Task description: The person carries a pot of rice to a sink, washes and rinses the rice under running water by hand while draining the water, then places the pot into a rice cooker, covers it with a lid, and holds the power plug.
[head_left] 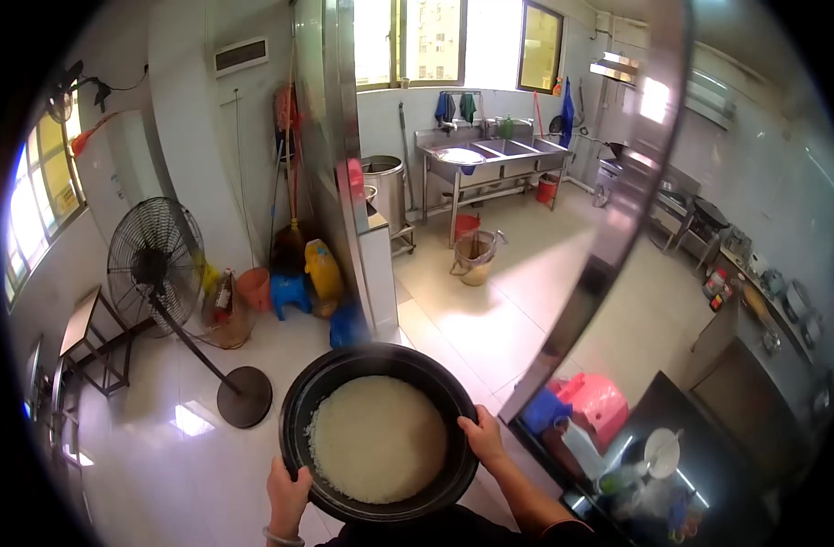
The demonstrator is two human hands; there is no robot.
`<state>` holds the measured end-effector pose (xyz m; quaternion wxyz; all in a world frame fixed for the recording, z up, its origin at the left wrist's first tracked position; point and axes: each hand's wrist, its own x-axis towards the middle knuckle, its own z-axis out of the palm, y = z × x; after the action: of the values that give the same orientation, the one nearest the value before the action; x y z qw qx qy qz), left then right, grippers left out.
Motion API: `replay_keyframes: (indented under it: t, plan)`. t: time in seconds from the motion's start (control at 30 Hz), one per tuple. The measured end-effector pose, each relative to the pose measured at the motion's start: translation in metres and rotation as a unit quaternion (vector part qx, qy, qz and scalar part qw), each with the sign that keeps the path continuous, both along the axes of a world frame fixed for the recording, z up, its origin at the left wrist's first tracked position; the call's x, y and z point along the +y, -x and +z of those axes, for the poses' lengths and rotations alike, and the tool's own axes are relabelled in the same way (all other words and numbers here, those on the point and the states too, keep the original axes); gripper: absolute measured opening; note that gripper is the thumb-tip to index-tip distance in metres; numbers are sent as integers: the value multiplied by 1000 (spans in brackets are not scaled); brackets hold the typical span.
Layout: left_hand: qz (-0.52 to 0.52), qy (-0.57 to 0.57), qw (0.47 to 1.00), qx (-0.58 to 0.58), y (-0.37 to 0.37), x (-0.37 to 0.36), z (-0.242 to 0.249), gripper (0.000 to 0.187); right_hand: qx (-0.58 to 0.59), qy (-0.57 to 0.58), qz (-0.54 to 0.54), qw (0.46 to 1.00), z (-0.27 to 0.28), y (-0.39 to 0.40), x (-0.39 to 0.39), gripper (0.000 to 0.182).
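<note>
A round black pot [303, 374] of white cooked rice [378, 439] is held in front of my body, its open top facing up. My left hand [288, 495] grips the rim at the lower left, thumb over the edge. On the right side, my right hand [483, 436] closes round the rim in the same way. The underside of the pot, and most of the fingers beneath it, are hidden.
A standing fan [153, 260] with a round base is at the left. Ahead, a doorway's metal frame [572, 319] borders a kitchen with a steel sink [499, 150] and a bucket [474, 264] on the floor. A dark counter [736, 488] holding small items lies at right.
</note>
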<state>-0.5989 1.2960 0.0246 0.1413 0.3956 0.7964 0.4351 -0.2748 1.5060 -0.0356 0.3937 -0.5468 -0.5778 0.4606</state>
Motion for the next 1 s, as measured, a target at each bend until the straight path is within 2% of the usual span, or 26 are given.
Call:
replay_keyframes:
  t: [0.03,0.1,0.13,0.2,0.27,0.3,0.33,0.37,0.43,0.47,0.53,0.57,0.6,0.73,0.8,0.87,0.93,1.0]
  plan:
    - [20,16,999,-29,3,21,8,25,3,-17,2,1000,20,14,26,28]
    - [56,34,990,-122,12,65,21,24,-31,-21,18,999,20,35,87,30]
    - [55,33,990,-124,19,92,13,24,-58,-27,32,997,17,44,118,32]
    - [63,11,989,-136,38,153,-8,25,-40,-9,33,999,2,59,183,32]
    - [38,38,994,-98,59,226,-15,25,-18,-4,-7,1000,-31,66,238,31]
    - [-5,18,997,-74,67,266,-20,26,-6,44,-27,999,-22,65,259,30]
    - [-50,-4,997,-51,76,303,-16,26,16,27,-59,998,-7,67,276,29]
    - [-60,-2,997,-51,83,349,6,26,24,9,-92,995,-17,66,302,28]
    - [-135,69,988,13,83,437,40,27,52,-7,-149,987,-32,55,341,25]
    - [-144,66,987,10,85,477,35,27,79,0,-178,981,-39,51,356,24]
    - [-235,-3,971,45,78,550,21,29,68,-11,-226,972,-33,34,379,23]
    - [-254,36,966,23,74,584,26,29,83,-5,-257,963,-39,25,387,23]
    - [-272,84,959,11,62,617,40,31,97,-3,-290,952,-44,17,399,22]
    - [-365,92,926,32,4,761,25,35,56,8,-362,931,-47,-25,466,21]
    - [-397,66,913,63,-24,827,18,36,144,6,-389,910,-53,-49,512,19]
    - [-393,95,913,62,-67,889,11,36,172,13,-397,902,-54,-94,573,19]
    - [-386,129,911,65,-106,944,16,36,112,-13,-394,912,-45,-139,631,20]
    - [-392,84,915,48,-139,999,26,35,108,-17,-394,913,-36,-175,693,20]
